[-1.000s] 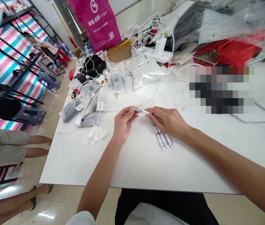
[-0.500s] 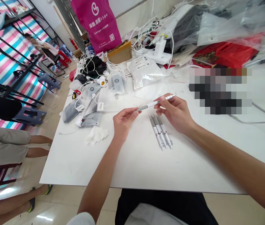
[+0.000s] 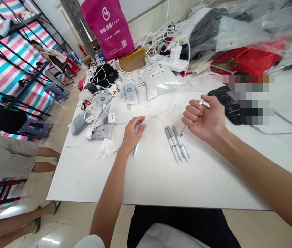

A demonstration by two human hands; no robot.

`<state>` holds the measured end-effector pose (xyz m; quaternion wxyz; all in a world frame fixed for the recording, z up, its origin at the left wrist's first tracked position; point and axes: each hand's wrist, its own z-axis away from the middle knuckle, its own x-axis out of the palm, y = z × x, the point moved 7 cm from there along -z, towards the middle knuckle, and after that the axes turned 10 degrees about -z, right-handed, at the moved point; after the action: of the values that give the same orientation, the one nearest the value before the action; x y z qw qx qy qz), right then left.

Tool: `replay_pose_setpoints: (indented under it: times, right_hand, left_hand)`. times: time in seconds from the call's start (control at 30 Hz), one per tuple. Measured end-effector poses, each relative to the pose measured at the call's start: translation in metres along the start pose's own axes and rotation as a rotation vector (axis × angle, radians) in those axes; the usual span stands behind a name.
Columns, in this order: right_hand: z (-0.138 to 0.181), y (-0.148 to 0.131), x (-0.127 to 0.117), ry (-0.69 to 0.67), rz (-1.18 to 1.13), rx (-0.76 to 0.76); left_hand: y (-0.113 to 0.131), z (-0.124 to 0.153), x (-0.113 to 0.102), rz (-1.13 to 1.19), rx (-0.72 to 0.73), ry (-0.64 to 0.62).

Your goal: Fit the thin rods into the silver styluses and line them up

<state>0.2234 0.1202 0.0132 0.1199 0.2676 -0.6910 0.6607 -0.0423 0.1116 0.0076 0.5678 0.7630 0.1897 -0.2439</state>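
Observation:
My right hand (image 3: 205,119) is curled in a fist round a silver-grey pen (image 3: 184,131), its pointed tip sloping down to the left and its other end showing by the thumb. On the left, my left hand (image 3: 132,133) is low over the table with thumb and fingers closed about another pen (image 3: 135,151); the clear end of that pen sticks out below the palm. Between the hands lie three like pens (image 3: 176,146), side by side on the white table (image 3: 156,182), grey tips pointing away from me.
Behind the hands are a white parcel bag (image 3: 158,81), packaged pouches (image 3: 129,93), tangled cables and a power strip (image 3: 175,63). A black phone (image 3: 225,103) lies beyond my right hand. Crumpled tissue (image 3: 107,148) is left of my left hand. Other people are at the left.
My hands have moved apart from the pen held between them. The left has come down and left to the table, with a pen under it; the right has turned palm-up, its pen tilted downward.

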Motion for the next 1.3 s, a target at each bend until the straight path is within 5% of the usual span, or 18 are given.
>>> replay_pose_setpoints:
  times: [0.13, 0.4, 0.6, 0.97, 1.13, 1.3]
  right_hand:
    - [0.001, -0.001, -0.004, -0.009, -0.006, -0.019]
    - [0.001, -0.008, 0.002, -0.058, 0.183, -0.101]
    - [0.003, -0.004, -0.002, -0.067, 0.211, -0.099]
    - [0.001, 0.002, 0.029, 0.037, 0.200, -0.155]
    - [0.015, 0.009, 0.050, -0.072, 0.299, -0.177]
    - [0.039, 0.018, 0.080, -0.413, 0.808, -0.422]
  left_hand:
    - [0.007, 0.003, 0.005, -0.195, 0.087, -0.016]
    - [0.008, 0.007, 0.012, -0.389, 0.035, 0.056]
    - [0.008, 0.009, 0.016, -0.422, -0.015, 0.070]
    - [0.000, 0.006, 0.014, -0.429, -0.044, 0.083]
    - [-0.002, 0.006, 0.009, -0.413, -0.067, 0.087]
    - [-0.004, 0.005, 0.004, -0.376, -0.076, 0.105]
